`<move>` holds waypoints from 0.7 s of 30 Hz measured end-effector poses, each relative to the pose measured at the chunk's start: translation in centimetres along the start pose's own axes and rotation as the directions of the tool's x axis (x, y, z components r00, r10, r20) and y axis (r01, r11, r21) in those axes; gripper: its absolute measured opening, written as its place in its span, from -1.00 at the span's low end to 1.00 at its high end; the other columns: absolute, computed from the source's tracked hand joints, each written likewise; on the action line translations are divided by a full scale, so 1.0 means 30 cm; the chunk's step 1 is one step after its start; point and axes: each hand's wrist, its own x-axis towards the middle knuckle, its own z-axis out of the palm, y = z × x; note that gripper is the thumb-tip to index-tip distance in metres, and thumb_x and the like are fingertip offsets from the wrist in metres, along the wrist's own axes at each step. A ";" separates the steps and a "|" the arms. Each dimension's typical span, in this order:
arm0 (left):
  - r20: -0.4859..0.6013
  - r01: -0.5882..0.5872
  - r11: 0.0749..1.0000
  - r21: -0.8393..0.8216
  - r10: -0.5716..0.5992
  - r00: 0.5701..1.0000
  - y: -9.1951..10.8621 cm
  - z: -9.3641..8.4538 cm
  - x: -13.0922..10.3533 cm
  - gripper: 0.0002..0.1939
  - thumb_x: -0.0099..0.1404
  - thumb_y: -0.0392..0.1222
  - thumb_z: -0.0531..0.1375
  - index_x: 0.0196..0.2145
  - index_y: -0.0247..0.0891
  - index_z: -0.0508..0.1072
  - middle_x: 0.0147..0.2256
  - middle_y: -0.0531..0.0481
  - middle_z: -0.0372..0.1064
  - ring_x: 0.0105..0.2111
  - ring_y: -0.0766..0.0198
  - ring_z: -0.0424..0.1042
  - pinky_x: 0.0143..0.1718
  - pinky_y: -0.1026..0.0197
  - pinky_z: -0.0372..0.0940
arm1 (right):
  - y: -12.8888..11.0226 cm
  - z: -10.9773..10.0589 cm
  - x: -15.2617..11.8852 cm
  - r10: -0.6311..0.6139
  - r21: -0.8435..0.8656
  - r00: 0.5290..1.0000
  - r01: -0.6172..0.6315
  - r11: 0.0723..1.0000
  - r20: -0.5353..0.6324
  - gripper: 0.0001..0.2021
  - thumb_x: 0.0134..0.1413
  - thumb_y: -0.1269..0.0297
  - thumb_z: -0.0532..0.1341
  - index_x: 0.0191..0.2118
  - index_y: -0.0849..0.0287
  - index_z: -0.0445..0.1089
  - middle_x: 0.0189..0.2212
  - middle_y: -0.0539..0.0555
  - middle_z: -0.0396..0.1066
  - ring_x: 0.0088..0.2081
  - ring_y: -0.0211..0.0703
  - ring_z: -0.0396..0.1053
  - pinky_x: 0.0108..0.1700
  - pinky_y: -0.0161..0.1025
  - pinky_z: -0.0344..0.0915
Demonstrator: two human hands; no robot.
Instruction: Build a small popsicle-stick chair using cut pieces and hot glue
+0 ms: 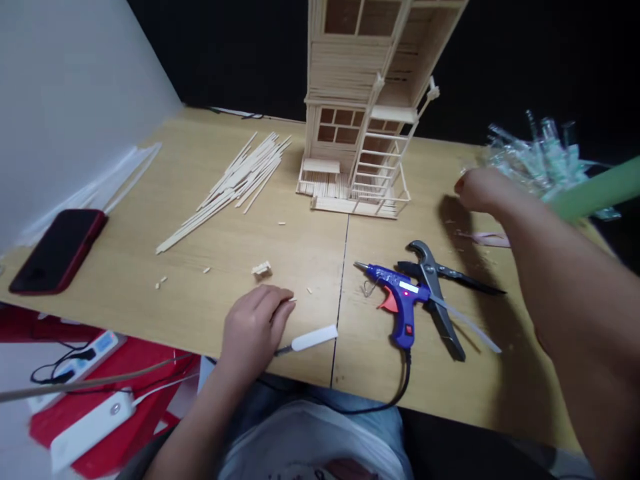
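Observation:
My left hand (255,327) rests low over the table near its front edge, thumb and fingertips pinched together. A tiny pale bit shows at the fingertips, too small to name. Just beyond lies a small block of short wooden pieces (261,269). A white-handled tool (314,338) lies to its right, its other end near the wrist. My right hand (481,189) is raised over the right side of the table, fingers curled in; what they hold, if anything, is hidden. Below it lie cutting pliers (433,283) and a blue glue gun (400,287) with a lit light.
A tall wooden stick model house (345,87) with a ladder stands at the back. Loose thin sticks (240,177) lie left of it. A phone (59,250) is at far left. Clear plastic wrappers (545,153) and a green roll (595,190) are at right. The glue gun's cord (400,393) crosses the front edge.

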 end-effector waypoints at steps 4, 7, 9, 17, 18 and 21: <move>-0.048 0.039 0.992 -0.119 -0.045 0.998 0.007 -0.019 -0.019 -0.93 0.41 -0.24 0.21 -0.21 -0.23 0.51 -0.27 -0.04 0.55 -0.24 0.21 0.52 -0.17 0.16 0.37 | -0.180 -0.107 -0.268 -0.164 0.121 0.983 0.154 0.981 0.084 -0.90 0.33 0.39 0.18 -0.17 0.22 0.46 -0.31 0.17 0.59 -0.33 -0.20 0.49 -0.24 -0.24 0.30; -0.090 0.090 0.975 -0.204 -0.110 0.990 0.015 -0.037 -0.033 -0.90 0.41 -0.23 0.21 -0.25 -0.23 0.54 -0.29 -0.03 0.55 -0.29 0.25 0.51 -0.23 0.21 0.36 | -0.369 -0.143 -0.498 -0.459 0.360 0.886 0.407 0.839 0.070 -0.90 0.27 0.45 0.19 -0.21 0.13 0.42 -0.34 0.04 0.59 -0.38 -0.22 0.47 -0.32 -0.29 0.28; -0.112 0.129 0.965 -0.229 -0.158 0.981 0.016 -0.049 -0.044 -0.89 0.39 -0.20 0.22 -0.27 -0.24 0.55 -0.29 -0.03 0.55 -0.30 0.26 0.51 -0.24 0.22 0.35 | -0.490 -0.125 -0.618 -0.594 0.447 0.801 0.508 0.736 0.068 -0.84 0.19 0.54 0.20 -0.29 0.11 0.44 -0.41 -0.04 0.57 -0.42 -0.22 0.47 -0.33 -0.30 0.26; -0.182 0.318 0.918 -0.236 -0.364 0.914 -0.071 -0.101 -0.057 -0.81 0.30 -0.09 0.27 -0.23 -0.23 0.61 -0.32 0.00 0.56 -0.42 0.30 0.45 -0.31 0.22 0.36 | -0.733 0.087 -0.660 -0.613 0.714 0.790 0.427 0.554 0.003 -0.85 0.08 0.58 0.35 -0.26 0.20 0.54 -0.37 0.05 0.64 -0.26 -0.14 0.60 -0.20 -0.27 0.37; -0.184 0.330 0.913 -0.238 -0.376 0.908 -0.086 -0.103 -0.048 -0.80 0.28 -0.09 0.28 -0.21 -0.24 0.60 -0.33 0.00 0.55 -0.43 0.31 0.44 -0.31 0.22 0.37 | -0.744 0.100 -0.648 -0.593 0.731 0.805 0.404 0.550 0.001 -0.86 0.07 0.56 0.37 -0.28 0.20 0.55 -0.37 0.06 0.64 -0.28 -0.15 0.60 -0.21 -0.28 0.37; -0.182 0.320 0.915 -0.244 -0.368 0.912 -0.124 -0.094 -0.018 -0.77 0.23 -0.12 0.31 -0.18 -0.27 0.59 -0.30 -0.02 0.54 -0.44 0.32 0.42 -0.27 0.21 0.37 | -0.770 0.118 -0.628 -0.573 0.743 0.819 0.397 0.539 -0.022 -0.91 0.04 0.52 0.41 -0.33 0.21 0.58 -0.40 0.06 0.62 -0.32 -0.17 0.57 -0.27 -0.31 0.35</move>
